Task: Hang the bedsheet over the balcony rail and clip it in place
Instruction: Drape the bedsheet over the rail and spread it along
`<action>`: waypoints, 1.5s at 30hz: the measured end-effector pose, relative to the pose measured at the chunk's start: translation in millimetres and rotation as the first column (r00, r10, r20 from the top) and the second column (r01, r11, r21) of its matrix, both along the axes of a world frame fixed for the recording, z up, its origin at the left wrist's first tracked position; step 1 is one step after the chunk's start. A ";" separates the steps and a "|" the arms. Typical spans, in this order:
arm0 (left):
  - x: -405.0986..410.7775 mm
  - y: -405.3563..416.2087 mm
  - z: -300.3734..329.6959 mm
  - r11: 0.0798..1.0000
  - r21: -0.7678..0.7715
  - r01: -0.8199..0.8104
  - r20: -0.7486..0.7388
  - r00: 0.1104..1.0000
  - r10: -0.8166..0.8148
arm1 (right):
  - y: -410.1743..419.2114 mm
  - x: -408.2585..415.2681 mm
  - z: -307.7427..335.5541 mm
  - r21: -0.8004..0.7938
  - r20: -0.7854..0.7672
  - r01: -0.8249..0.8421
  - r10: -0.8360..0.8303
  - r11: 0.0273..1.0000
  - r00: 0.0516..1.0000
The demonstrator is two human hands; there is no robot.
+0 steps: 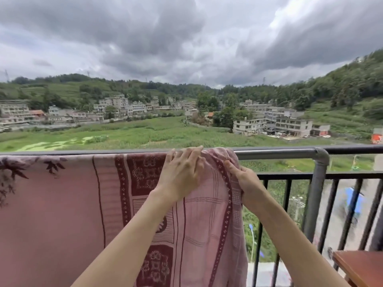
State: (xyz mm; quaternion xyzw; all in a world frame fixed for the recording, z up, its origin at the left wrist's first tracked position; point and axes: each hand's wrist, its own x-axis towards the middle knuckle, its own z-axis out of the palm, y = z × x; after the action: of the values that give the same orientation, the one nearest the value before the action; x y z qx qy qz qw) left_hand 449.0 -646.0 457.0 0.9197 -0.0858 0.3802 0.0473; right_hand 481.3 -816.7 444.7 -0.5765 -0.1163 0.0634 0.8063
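Observation:
A pink bedsheet (pixel 62 204) with dark red patterned bands hangs over the grey metal balcony rail (pixel 275 153), covering it from the left edge to past the middle. My left hand (pixel 182 170) lies flat on the sheet at the top of the rail, fingers spread over the fold. My right hand (pixel 246 183) pinches the sheet's right edge just below the rail. No clip is visible.
A grey upright post (pixel 315 195) joins the rail at the right, with dark vertical bars (pixel 288 204) below. A brown wooden table corner (pixel 360 268) sits at the bottom right. Beyond the rail lie green fields and buildings far below.

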 end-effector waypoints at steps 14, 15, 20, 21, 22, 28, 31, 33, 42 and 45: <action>-31.7 50.0 12.5 0.915 -0.276 -0.295 0.011 0.951 0.310 | -70.9 -1.3 44.0 0.064 0.048 0.057 -0.060 0.996 0.997; -35.9 60.1 14.7 0.911 -0.282 -0.302 0.000 0.949 0.315 | -57.3 -5.7 36.1 0.034 -0.008 0.001 -0.001 0.999 1.000; -48.6 97.6 18.0 0.892 -0.299 -0.340 -0.003 0.935 0.355 | -5.8 -18.5 39.3 -0.213 -0.020 -0.030 0.027 0.977 0.999; -52.3 108.6 17.4 0.891 -0.302 -0.340 0.005 0.934 0.358 | 5.9 -20.3 43.7 -0.248 0.040 0.001 0.009 0.969 0.999; -54.4 116.8 16.9 0.893 -0.300 -0.336 0.021 0.933 0.359 | 14.0 -21.6 48.1 -0.275 0.098 0.037 -0.010 0.961 0.995; -64.5 156.4 18.5 0.887 -0.332 -0.320 0.087 0.926 0.366 | 51.4 -30.4 72.9 -0.443 0.454 0.311 -0.089 0.841 0.887; -67.6 161.5 23.0 0.887 -0.337 -0.315 0.076 0.930 0.359 | 66.5 -31.1 74.5 -0.442 0.630 0.501 -0.140 0.744 0.764; -67.2 151.5 27.9 0.902 -0.321 -0.287 0.101 0.937 0.334 | 76.6 -26.8 76.9 -0.418 0.584 0.433 -0.129 0.799 0.802; -45.5 42.8 26.7 0.906 -0.422 0.003 0.158 0.985 0.071 | 111.2 14.5 95.5 -0.417 0.521 0.228 0.026 0.880 0.853; -50.1 50.3 28.2 0.893 -0.433 -0.126 0.133 0.971 0.201 | 137.9 4.2 99.3 -0.440 0.415 0.023 0.180 0.898 0.892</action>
State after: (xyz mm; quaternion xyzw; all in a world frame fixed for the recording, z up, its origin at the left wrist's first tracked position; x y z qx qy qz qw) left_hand 398.9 -595.7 485.2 0.8549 0.0724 0.4712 0.2046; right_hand 485.4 -678.8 544.1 -0.7348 -0.3043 -0.0126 0.6061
